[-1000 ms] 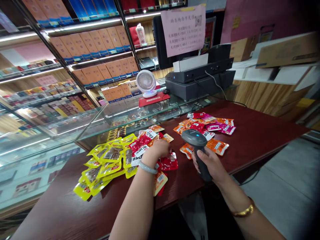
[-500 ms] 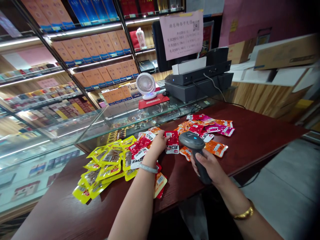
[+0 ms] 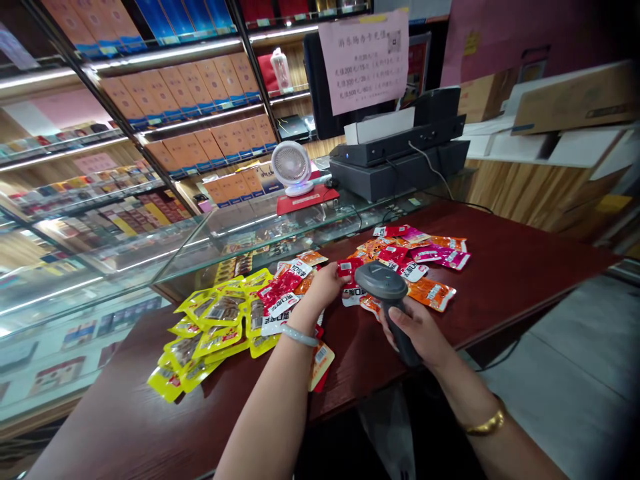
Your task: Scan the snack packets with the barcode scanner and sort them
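My right hand (image 3: 417, 330) is closed around the handle of a dark grey barcode scanner (image 3: 384, 283), its head tilted toward the left. Just left of the scanner head, my left hand (image 3: 327, 288) pinches a red snack packet (image 3: 349, 268) with a white barcode label facing up. The scanner hides part of that packet. Beside my left forearm lies a heap of yellow snack packets (image 3: 220, 333), with red and white packets (image 3: 283, 287) on its right side. Beyond the scanner spreads a pile of orange, red and purple packets (image 3: 430, 253).
The dark red table (image 3: 515, 267) carries all the packets. Behind it stand a glass display counter (image 3: 200, 247), a small white fan (image 3: 291, 168), a cash register (image 3: 400, 153) and a pink paper sign (image 3: 365, 63). Boxed goods fill the shelves (image 3: 185, 90).
My left hand has moved slightly right with the red packet, bringing it up to the scanner head. The blue light on top of the scanner no longer shows.
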